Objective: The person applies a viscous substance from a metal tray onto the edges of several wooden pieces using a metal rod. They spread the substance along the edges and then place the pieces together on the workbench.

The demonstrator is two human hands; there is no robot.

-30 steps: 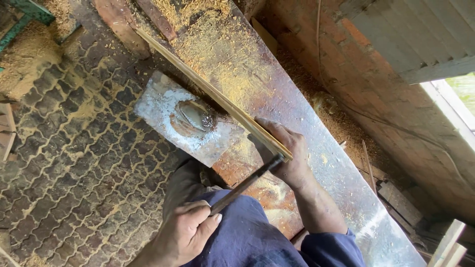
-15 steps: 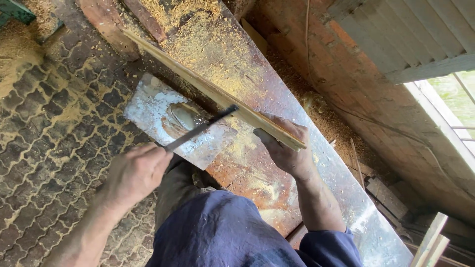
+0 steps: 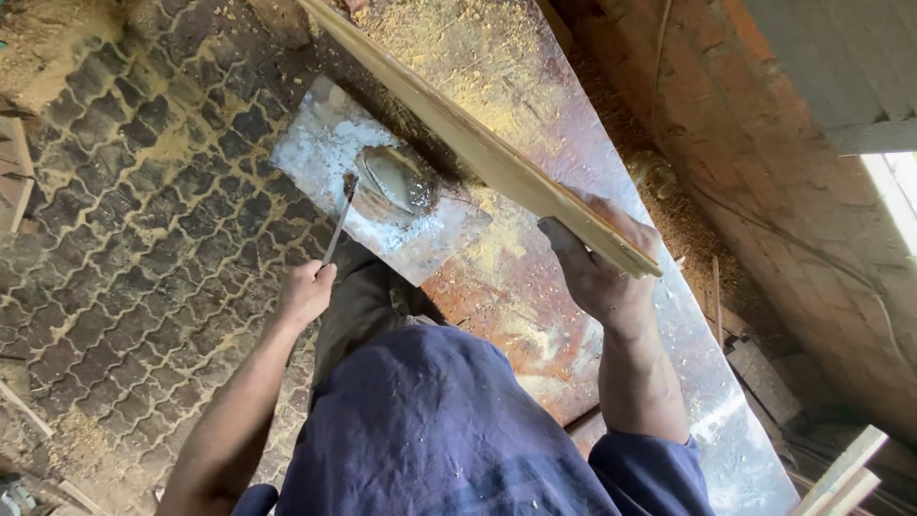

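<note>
My left hand [image 3: 306, 291] grips the handle of a narrow flat blade [image 3: 339, 220]. Its tip touches the edge of a brown, glossy blob of paste [image 3: 399, 182] lying on a pale, smeared flat board [image 3: 325, 143]. My right hand [image 3: 597, 263] holds the near end of a long pale wooden strip [image 3: 478, 143], which runs up and to the left over a rusty metal sheet [image 3: 516, 306]. My blue trousers and sleeve fill the bottom of the view.
Sawdust covers the patterned paved floor [image 3: 134, 220] and the far part of the metal sheet. A brick wall [image 3: 764, 172] rises on the right. Loose wood offcuts [image 3: 845, 473] lie at the lower right and at the left edge.
My left hand has swung the blade left from the strip and down to the paste blob on the pale board. My right hand has kept hold of the strip.
</note>
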